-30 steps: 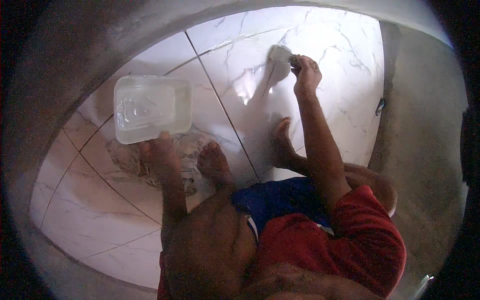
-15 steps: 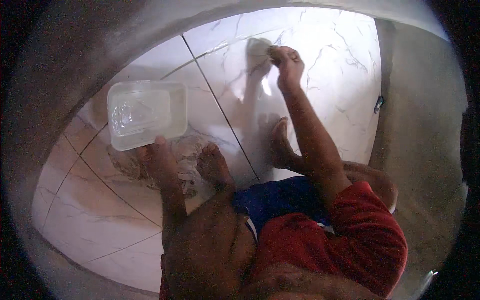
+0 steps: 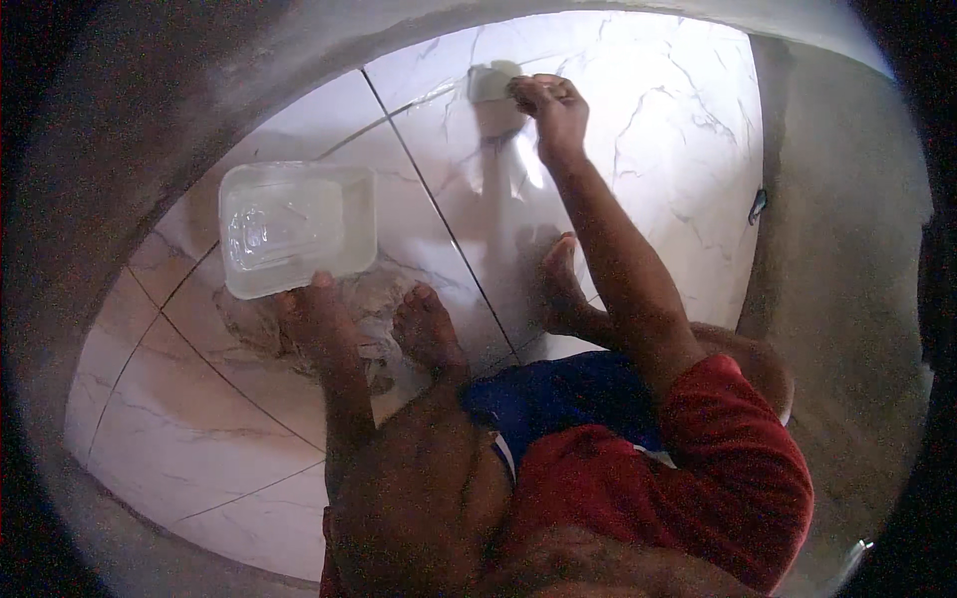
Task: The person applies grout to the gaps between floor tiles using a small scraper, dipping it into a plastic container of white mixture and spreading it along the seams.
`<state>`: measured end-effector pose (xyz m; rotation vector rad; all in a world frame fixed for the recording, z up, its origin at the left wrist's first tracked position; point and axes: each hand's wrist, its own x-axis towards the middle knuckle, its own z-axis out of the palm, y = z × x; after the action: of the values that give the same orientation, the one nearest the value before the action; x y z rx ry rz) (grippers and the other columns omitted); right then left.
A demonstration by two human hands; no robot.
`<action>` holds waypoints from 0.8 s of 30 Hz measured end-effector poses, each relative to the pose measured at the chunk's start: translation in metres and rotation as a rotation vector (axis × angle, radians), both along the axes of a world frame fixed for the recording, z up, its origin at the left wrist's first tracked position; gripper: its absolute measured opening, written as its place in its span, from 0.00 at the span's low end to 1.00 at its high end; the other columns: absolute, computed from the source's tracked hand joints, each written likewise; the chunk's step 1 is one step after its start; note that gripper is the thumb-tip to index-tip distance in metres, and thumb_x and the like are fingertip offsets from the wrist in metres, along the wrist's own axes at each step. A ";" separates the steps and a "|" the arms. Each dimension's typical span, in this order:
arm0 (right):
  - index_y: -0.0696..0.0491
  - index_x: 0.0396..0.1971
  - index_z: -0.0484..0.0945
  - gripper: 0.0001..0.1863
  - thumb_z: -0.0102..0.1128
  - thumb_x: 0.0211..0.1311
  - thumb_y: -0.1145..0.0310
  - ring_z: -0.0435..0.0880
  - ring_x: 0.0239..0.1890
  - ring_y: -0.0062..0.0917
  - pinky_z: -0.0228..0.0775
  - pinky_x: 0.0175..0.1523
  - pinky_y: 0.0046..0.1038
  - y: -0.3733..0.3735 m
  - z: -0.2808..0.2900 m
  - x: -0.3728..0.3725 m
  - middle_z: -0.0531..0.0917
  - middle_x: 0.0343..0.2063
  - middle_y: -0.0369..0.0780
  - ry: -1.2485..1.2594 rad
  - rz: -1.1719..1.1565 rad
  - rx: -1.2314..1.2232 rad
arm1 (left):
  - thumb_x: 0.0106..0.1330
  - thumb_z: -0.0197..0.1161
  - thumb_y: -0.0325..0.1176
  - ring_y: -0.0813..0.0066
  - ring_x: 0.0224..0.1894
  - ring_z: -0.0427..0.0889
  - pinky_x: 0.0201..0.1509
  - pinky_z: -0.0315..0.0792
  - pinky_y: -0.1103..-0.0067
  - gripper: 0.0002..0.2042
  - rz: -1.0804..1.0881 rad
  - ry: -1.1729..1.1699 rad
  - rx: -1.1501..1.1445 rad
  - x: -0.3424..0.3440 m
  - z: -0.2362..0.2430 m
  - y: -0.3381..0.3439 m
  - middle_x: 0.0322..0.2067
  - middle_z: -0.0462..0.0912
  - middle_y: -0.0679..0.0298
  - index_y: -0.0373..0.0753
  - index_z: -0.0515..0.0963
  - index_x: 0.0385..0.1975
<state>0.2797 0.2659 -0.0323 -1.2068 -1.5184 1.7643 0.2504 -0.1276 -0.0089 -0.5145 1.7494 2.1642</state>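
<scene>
A translucent white rectangular plastic container [image 3: 361, 214] with clear liquid in it is at the left. My left hand [image 3: 311, 309] grips its near edge, thumb over the rim and the other fingers partly hidden. Farther out on the right, my right hand [image 3: 556, 102] is closed in a pinch above the pale marbled floor tile [image 3: 638, 199]. Something small and dark shows at its fingertips, too unclear to name. Beside those fingers a grey patch lies on the tile near a joint line; shadow or wet film, I cannot tell.
Crumpled greyish sheeting [image 3: 374, 299] lies on the floor under the container and around my left hand. My bare feet [image 3: 427, 324] rest on the tiles. A grey wall [image 3: 837, 249] borders the floor at right, with a small dark object [image 3: 758, 206] at its foot.
My right hand has moved a little to the left and farther out over the tile. The container has shifted very slightly right, my left hand still on it.
</scene>
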 end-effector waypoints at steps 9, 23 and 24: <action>0.62 0.38 0.76 0.08 0.63 0.61 0.77 0.86 0.33 0.29 0.80 0.40 0.28 0.006 0.005 -0.004 0.85 0.33 0.46 -0.120 0.086 0.049 | 0.59 0.66 0.27 0.61 0.62 0.69 0.67 0.64 0.65 0.33 -0.029 0.056 0.027 -0.004 0.019 0.014 0.61 0.69 0.54 0.32 0.61 0.65; 0.62 0.34 0.76 0.06 0.63 0.59 0.78 0.85 0.31 0.25 0.78 0.38 0.24 -0.028 0.021 -0.029 0.86 0.31 0.44 -0.092 0.079 0.026 | 0.64 0.62 0.30 0.59 0.64 0.68 0.69 0.62 0.65 0.32 -0.065 0.083 -0.060 -0.001 0.002 -0.001 0.63 0.67 0.54 0.34 0.58 0.67; 0.62 0.34 0.76 0.06 0.63 0.59 0.78 0.85 0.31 0.25 0.78 0.38 0.24 -0.033 0.019 -0.030 0.86 0.31 0.44 -0.093 0.079 0.028 | 0.64 0.62 0.30 0.59 0.64 0.68 0.69 0.61 0.67 0.31 -0.090 0.108 -0.083 0.000 -0.002 -0.003 0.63 0.67 0.53 0.34 0.59 0.67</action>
<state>0.2497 0.2331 -0.0137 -1.2462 -1.6593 1.7532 0.2499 -0.1304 -0.0105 -0.3374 1.8872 2.1001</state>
